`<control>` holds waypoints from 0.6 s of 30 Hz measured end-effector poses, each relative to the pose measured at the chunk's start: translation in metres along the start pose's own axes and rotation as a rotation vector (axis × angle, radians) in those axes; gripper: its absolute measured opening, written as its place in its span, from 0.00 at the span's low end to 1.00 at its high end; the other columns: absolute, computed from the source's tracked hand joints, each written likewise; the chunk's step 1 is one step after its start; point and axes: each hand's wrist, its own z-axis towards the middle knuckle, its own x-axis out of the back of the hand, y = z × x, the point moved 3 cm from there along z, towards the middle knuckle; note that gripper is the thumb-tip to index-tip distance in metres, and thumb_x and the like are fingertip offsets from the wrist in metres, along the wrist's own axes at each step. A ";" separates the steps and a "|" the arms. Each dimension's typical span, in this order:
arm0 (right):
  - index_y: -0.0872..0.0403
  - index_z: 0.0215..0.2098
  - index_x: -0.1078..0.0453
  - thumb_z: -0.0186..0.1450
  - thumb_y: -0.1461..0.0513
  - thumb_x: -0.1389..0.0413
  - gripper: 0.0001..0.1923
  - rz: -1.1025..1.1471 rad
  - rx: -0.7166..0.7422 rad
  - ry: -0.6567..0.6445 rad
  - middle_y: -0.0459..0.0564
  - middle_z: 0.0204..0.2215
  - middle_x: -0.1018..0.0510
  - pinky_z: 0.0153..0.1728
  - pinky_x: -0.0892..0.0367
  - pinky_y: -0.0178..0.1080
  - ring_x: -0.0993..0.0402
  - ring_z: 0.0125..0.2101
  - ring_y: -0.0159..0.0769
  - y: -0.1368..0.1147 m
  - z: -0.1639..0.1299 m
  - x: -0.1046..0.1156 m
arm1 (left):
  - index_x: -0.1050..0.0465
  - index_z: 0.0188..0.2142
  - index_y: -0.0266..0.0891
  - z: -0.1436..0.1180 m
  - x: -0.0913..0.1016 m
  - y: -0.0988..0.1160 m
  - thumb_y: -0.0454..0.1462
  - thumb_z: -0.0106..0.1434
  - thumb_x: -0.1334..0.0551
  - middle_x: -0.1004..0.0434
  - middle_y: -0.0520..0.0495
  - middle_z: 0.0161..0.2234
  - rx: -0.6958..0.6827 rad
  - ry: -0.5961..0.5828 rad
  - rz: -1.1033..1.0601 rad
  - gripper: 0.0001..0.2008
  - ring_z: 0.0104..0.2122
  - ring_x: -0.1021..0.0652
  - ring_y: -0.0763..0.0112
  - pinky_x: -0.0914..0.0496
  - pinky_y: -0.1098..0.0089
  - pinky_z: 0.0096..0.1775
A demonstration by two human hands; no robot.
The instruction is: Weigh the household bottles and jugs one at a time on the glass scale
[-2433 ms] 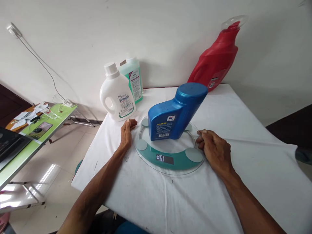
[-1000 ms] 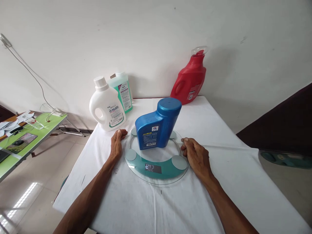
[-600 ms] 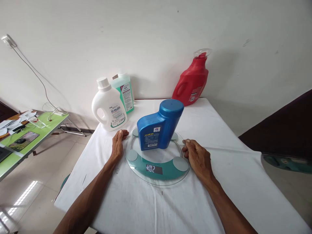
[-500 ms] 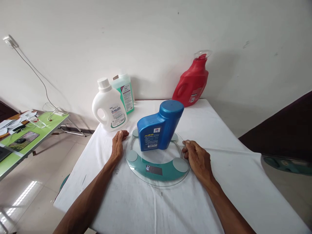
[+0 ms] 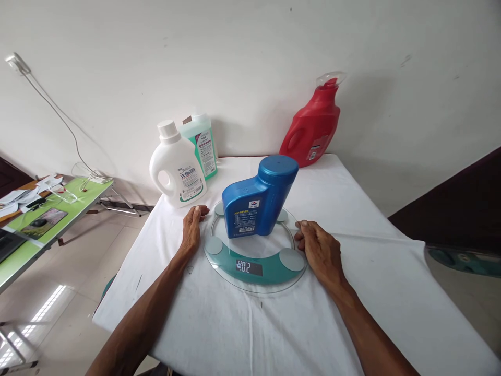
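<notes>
Blue bottle (image 5: 258,201) tops the scale (image 5: 270,275), left hand (image 5: 192,228) unclasped, grip of right hand (image 5: 321,250) unclear.

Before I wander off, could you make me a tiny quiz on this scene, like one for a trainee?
1. True or false: the right hand is wrapped around the white bottle.
2. What stands on the round glass scale?
3. What colour is the bottle partly hidden behind the white one? A, red; B, green; C, blue.

Key:
1. False; the fingers of that hand are by the edge of the scale, on the far side from the white bottle.
2. The blue bottle.
3. B; it is the green bottle.
</notes>
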 end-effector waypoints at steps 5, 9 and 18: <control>0.48 0.36 0.27 0.70 0.38 0.56 0.28 0.003 -0.004 0.009 0.49 0.26 0.20 0.33 0.31 0.43 0.24 0.25 0.41 0.000 0.001 0.000 | 0.19 0.43 0.38 0.000 0.000 0.000 0.66 0.70 0.45 0.14 0.36 0.47 -0.004 -0.009 0.014 0.34 0.51 0.17 0.51 0.24 0.53 0.55; 0.48 0.34 0.28 0.70 0.39 0.56 0.27 0.005 -0.004 0.006 0.48 0.25 0.21 0.33 0.31 0.43 0.24 0.24 0.41 0.002 0.001 0.000 | 0.19 0.44 0.39 0.001 0.001 -0.001 0.66 0.69 0.44 0.14 0.36 0.47 -0.013 -0.001 -0.001 0.34 0.51 0.16 0.51 0.24 0.53 0.55; 0.46 0.31 0.33 0.71 0.39 0.56 0.25 0.020 -0.005 -0.003 0.48 0.25 0.21 0.33 0.32 0.43 0.24 0.24 0.40 0.001 0.001 -0.001 | 0.18 0.45 0.38 0.004 0.013 0.010 0.63 0.71 0.41 0.14 0.36 0.48 -0.012 0.061 -0.084 0.32 0.50 0.16 0.55 0.24 0.57 0.51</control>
